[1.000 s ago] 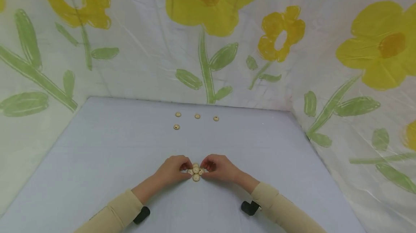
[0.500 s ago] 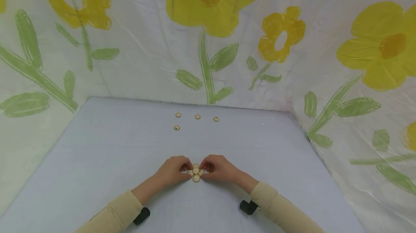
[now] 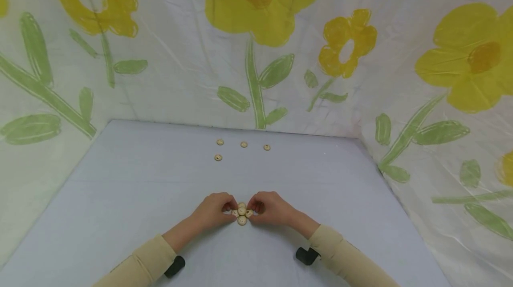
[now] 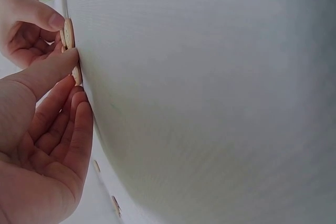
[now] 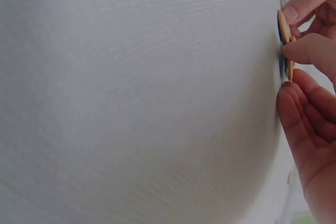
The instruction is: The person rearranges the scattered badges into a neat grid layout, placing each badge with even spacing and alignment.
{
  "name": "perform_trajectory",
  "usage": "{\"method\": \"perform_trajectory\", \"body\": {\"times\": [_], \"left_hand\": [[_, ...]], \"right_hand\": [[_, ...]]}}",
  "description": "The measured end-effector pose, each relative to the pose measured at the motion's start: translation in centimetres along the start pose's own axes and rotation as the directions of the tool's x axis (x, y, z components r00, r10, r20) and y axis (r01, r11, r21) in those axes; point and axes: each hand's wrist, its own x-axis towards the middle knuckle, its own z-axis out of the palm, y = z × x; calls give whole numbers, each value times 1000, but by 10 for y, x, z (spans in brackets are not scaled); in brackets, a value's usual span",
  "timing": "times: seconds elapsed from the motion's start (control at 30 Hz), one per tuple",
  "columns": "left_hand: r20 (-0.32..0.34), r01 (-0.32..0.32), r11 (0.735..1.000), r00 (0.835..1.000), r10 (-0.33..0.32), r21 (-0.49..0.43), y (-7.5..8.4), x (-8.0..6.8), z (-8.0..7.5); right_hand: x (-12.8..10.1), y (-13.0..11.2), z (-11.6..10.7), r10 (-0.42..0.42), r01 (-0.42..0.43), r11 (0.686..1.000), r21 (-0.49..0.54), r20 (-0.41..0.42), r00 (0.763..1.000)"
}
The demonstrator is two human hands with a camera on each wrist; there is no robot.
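Several small round wooden discs, pale and marked on top, form a tight cross-shaped cluster on the table. One disc [image 3: 242, 211] rests on top at the centre. At the left side of the cluster, my left hand [image 3: 214, 208] pinches a disc [image 3: 235, 212] with thumb and fingertips. Opposite it, my right hand [image 3: 273, 208] pinches the right-side disc [image 3: 249, 213]. The near disc [image 3: 242, 220] lies between the two thumbs. In the left wrist view the discs [image 4: 70, 32] appear edge-on, partly covered by fingers; the right wrist view likewise shows a disc edge [image 5: 284, 26].
Toward the back of the table [image 3: 160, 162] lie more wooden discs, spaced apart: one at left [image 3: 220, 142], one in the middle [image 3: 243, 144], one at right [image 3: 266, 147], and a nearer one [image 3: 218, 157]. A flower-painted curtain [image 3: 180, 69] hangs behind.
Both hands stay at the cluster with almost no movement. The right-side disc seems to have shifted very slightly.
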Motion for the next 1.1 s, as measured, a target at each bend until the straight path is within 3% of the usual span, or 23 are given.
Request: {"method": "perform_trajectory", "body": {"times": [0.5, 1.1], "left_hand": [[0, -2, 1000, 1000, 2, -3, -1, 0, 1], [10, 15, 1000, 1000, -15, -1, 2, 0, 1]], "right_hand": [[-7, 4, -4, 49, -49, 998, 34, -4, 999], [1, 10, -5, 173, -143, 965, 221, -123, 977]]}}
